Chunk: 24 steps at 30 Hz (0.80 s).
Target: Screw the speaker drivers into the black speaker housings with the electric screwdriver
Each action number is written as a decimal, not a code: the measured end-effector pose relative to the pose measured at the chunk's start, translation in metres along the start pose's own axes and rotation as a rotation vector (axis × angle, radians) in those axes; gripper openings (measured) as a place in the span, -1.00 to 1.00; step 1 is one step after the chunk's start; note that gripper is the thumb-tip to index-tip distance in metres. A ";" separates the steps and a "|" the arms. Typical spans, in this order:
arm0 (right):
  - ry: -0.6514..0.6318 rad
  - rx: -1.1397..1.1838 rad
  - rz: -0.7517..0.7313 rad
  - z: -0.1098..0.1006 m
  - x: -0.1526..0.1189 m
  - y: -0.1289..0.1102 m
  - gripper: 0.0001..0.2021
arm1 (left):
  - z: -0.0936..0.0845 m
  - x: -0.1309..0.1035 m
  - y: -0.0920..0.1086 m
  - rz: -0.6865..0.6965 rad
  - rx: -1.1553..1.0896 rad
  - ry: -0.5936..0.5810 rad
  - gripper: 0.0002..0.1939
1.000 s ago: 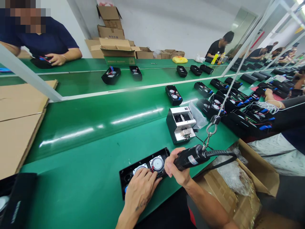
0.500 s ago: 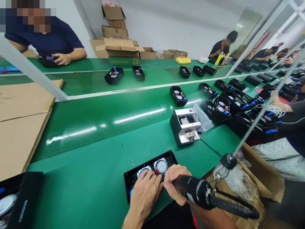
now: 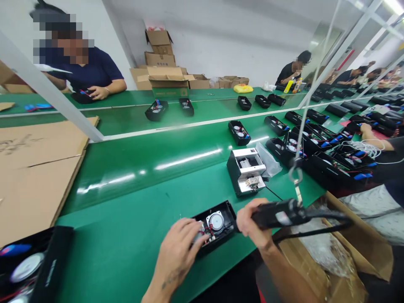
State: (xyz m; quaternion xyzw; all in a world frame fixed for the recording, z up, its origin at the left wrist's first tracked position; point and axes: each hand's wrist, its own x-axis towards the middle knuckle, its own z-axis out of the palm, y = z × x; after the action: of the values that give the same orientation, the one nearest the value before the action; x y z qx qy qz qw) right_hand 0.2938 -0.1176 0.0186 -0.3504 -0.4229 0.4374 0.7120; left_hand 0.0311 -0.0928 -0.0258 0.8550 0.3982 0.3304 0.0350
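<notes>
An open black speaker housing lies on the green bench in front of me, with a round speaker driver and red wires showing inside it. My left hand reaches over the housing's left part, thumb apart from the other fingers, and hides that end. Nothing shows in its grasp. My right hand is wrapped round a black electric screwdriver, which hangs from a cord and is tilted nearly flat. The screwdriver's front end is at the housing's right edge; its tip cannot be made out.
A silver and black machine stands behind the housing, with a plastic bag beside it. Another open housing sits at the near left, cardboard behind it. Several housings crowd the right. A carton stands beside the bench; co-workers sit opposite.
My right hand has lifted and moved right with the screwdriver, which has swung flatter. My left hand has shifted left, away from the right hand, uncovering wires in the housing.
</notes>
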 end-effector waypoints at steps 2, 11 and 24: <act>0.127 -0.019 -0.072 -0.015 0.016 0.001 -0.66 | -0.015 -0.003 -0.027 -0.150 -0.018 0.030 -0.67; 0.320 -0.604 -0.038 -0.080 0.043 0.041 -0.39 | 0.001 0.012 -0.101 -0.463 -0.353 -0.557 -0.61; 0.390 -0.663 -0.032 -0.086 -0.020 0.140 -0.48 | 0.057 0.191 -0.187 -1.070 -0.421 0.057 -0.59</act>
State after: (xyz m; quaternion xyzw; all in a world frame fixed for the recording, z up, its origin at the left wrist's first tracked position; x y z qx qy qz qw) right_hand 0.3208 -0.0951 -0.1429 -0.6317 -0.4035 0.1908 0.6338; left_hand 0.0302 0.1804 -0.0277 0.4999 0.7019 0.3617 0.3559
